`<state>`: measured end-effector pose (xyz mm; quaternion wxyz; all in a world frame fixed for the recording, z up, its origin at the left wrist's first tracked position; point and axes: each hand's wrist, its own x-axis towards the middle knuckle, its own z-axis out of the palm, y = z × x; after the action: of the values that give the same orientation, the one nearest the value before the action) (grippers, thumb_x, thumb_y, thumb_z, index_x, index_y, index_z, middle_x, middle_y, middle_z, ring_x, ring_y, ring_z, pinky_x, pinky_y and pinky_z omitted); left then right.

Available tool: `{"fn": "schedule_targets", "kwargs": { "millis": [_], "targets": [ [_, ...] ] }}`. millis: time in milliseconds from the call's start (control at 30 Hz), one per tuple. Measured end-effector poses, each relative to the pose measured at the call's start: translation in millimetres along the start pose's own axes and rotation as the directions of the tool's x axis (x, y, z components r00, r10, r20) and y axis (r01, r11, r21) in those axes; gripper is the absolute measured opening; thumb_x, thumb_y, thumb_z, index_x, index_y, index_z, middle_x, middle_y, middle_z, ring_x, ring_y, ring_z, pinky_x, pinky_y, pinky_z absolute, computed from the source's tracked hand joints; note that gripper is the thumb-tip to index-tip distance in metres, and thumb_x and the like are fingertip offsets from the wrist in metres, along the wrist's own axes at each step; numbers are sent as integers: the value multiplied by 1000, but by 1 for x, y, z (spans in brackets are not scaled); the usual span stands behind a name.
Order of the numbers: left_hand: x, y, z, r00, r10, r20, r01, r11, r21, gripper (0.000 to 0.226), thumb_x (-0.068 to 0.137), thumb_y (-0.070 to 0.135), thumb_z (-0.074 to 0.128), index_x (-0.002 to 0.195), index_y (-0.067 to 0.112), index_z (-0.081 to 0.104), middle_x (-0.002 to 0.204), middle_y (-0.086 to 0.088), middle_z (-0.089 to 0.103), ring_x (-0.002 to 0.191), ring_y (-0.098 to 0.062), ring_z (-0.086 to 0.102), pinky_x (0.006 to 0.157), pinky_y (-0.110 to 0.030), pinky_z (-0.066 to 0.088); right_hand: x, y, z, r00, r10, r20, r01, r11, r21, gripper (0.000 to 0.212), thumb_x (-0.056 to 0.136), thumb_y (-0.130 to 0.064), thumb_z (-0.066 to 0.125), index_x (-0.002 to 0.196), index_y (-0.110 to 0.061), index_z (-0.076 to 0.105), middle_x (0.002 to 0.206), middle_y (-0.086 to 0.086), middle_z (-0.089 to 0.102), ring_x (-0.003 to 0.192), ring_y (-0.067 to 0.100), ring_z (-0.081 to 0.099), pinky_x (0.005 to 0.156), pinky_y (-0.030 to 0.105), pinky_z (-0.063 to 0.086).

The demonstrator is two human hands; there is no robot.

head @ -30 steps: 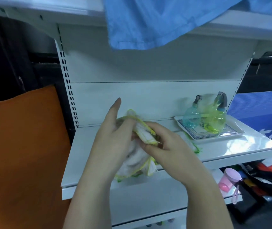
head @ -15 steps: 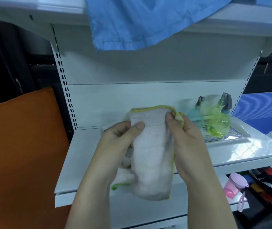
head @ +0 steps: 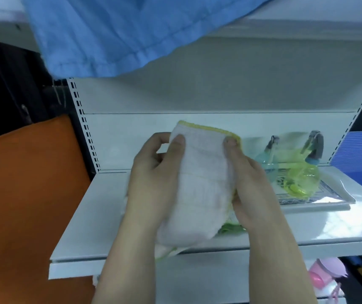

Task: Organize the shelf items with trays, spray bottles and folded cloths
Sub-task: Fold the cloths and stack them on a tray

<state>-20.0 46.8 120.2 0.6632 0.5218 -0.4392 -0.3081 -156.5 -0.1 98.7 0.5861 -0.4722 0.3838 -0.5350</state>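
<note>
A white cloth with a yellow-green hem (head: 202, 183) is held up over the white shelf (head: 101, 216), folded into a long strip. My left hand (head: 153, 183) grips its left edge with the thumb on top. My right hand (head: 248, 187) grips its right edge, thumb near the top corner. A patterned tray (head: 333, 198) lies on the shelf at the right. On the tray lie a blue spray bottle (head: 265, 159) and a green spray bottle (head: 303, 176), both on their sides.
A blue fabric (head: 114, 34) hangs down from the upper shelf above my hands. An orange panel (head: 26, 194) stands left of the shelf. A pink bottle (head: 322, 275) sits on the lower shelf at the right. More green-edged cloth (head: 230, 229) shows under my right hand.
The bunched cloth has been spread out and folded into a flat strip between both hands. It is now held slightly higher and straighter than half a second ago.
</note>
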Motion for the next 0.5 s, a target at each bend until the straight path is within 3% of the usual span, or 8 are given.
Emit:
{"fn": "schedule_targets", "kwargs": {
  "millis": [100, 200, 267, 300, 367, 433, 500],
  "targets": [
    [7, -2, 16, 992, -81, -98, 81, 997, -5, 20, 97, 38, 56, 89, 21, 62, 70, -9, 62, 61, -20, 57, 59, -35, 47, 3, 6, -18, 960, 172, 220, -172, 985, -17, 47, 81, -52, 66, 91, -8, 79, 102, 19, 75, 100, 31, 71, 87, 47, 56],
    [18, -10, 25, 980, -144, -136, 145, 989, 2, 19, 96, 39, 58, 97, 22, 65, 81, -4, 70, 73, -17, 68, 67, -32, 55, 7, 11, -32, 922, 139, 360, -154, 988, 13, 28, 85, -26, 69, 107, -10, 73, 108, 9, 75, 97, 21, 72, 84, 40, 57],
    [23, -17, 29, 974, -219, -53, 216, 975, -53, 27, 88, 44, 66, 109, 26, 68, 97, 1, 76, 85, -17, 74, 73, -33, 60, 16, 9, -38, 949, 83, 305, -100, 994, 39, 44, 82, -19, 72, 124, -9, 64, 116, 8, 73, 103, 22, 71, 87, 38, 58],
    [24, -20, 33, 965, -262, 3, 262, 963, -63, 43, 80, 51, 69, 116, 29, 67, 107, -1, 75, 93, -19, 73, 77, -35, 59, 19, 7, -41, 969, 55, 242, -60, 998, 14, 62, 81, -21, 76, 137, -12, 54, 121, 6, 71, 106, 22, 70, 93, 40, 56],
    [20, -27, 38, 939, -324, 118, 330, 943, -40, 70, 62, 63, 70, 126, 36, 62, 121, -1, 70, 104, -19, 71, 82, -35, 56, 27, 8, -49, 994, -7, 110, 14, 998, -66, 91, 77, -32, 81, 152, -36, 30, 126, 3, 67, 107, 19, 70, 99, 45, 52],
    [8, -41, 48, 923, -317, 217, 330, 944, -25, 69, 67, 53, 75, 133, 42, 55, 126, 4, 67, 106, -13, 70, 85, -30, 55, 32, 9, -60, 997, -50, 51, 57, 989, -136, 88, 72, -44, 78, 143, -59, 28, 113, 8, 72, 100, 23, 72, 95, 48, 54],
    [-5, -51, 59, 918, -280, 280, 310, 948, -67, 58, 84, 23, 76, 135, 39, 54, 123, -1, 69, 107, -14, 69, 85, -29, 56, 37, 8, -74, 996, -78, 39, 84, 983, -163, 69, 75, -46, 74, 131, -66, 40, 104, 16, 72, 96, 30, 72, 91, 49, 56]
  ]
}}
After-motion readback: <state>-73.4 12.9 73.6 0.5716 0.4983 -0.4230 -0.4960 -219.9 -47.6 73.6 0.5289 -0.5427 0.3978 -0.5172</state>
